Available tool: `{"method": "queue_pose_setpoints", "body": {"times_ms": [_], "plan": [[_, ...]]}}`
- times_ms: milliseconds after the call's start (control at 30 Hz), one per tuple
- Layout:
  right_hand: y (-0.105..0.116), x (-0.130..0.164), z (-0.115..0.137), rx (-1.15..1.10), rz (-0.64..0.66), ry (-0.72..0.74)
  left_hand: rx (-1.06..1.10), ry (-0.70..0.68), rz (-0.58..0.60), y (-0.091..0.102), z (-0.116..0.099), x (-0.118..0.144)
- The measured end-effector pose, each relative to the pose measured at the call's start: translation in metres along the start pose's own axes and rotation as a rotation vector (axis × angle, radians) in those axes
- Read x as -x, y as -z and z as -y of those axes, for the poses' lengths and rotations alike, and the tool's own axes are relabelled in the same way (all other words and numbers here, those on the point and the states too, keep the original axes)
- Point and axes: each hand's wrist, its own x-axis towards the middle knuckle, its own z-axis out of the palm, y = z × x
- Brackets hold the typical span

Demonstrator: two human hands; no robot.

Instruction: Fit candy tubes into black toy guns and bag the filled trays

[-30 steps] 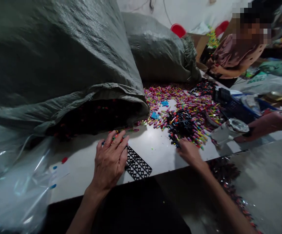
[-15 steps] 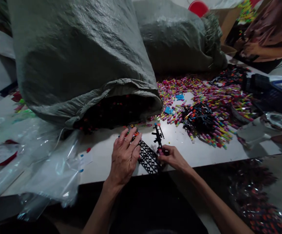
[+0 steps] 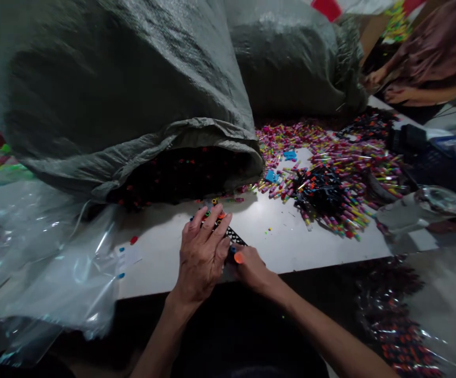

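Black plastic tray (image 3: 235,236), a flat lattice of small perforations, lying on the smooth white tabletop (image 3: 269,247) near its front edge and mostly covered by the hands. The left hand (image 3: 203,247) is laid palm down across it, fingers extended and slightly parted; small coloured rings (image 3: 214,201) lie at and just beyond its fingertips. The right hand (image 3: 253,269) has curled fingers at the tray's near end, beside a smooth, round orange piece (image 3: 239,258); whether it grips anything cannot be told, its fingertips being hidden. Behind the hands, a large grey-green sack (image 3: 133,79) of creased, sheeny fabric gapes darkly. To the right spreads a heap of slender pink-and-yellow tubes (image 3: 290,134), overlain by a tangle of spiky black pieces (image 3: 322,184) with orange parts. Left: crumpled, transparent plastic film (image 3: 58,262), glossy along its folds. Upper right: another person's pink sleeve (image 3: 432,63), in soft fabric.
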Motion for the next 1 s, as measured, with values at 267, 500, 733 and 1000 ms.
{"method": "queue_pose_setpoints", "body": {"times_ms": [267,500,733,1000], "plan": [[0.092,0.030,-0.049,0.229,-0.218,-0.244,-0.012,-0.054,-0.138,0.000,-0.002,0.000],[0.152,0.039,-0.118,0.345,-0.293,-0.743,-0.071,-0.112,-0.101,-0.001,-0.017,0.002],[0.103,0.066,-0.111,-0.379,-0.272,-0.657,0.111,-0.003,-0.058,0.004,-0.020,0.007],[0.051,0.033,-0.036,-1.290,0.106,-0.379,0.101,0.046,-0.021,0.003,-0.024,0.005]]}}
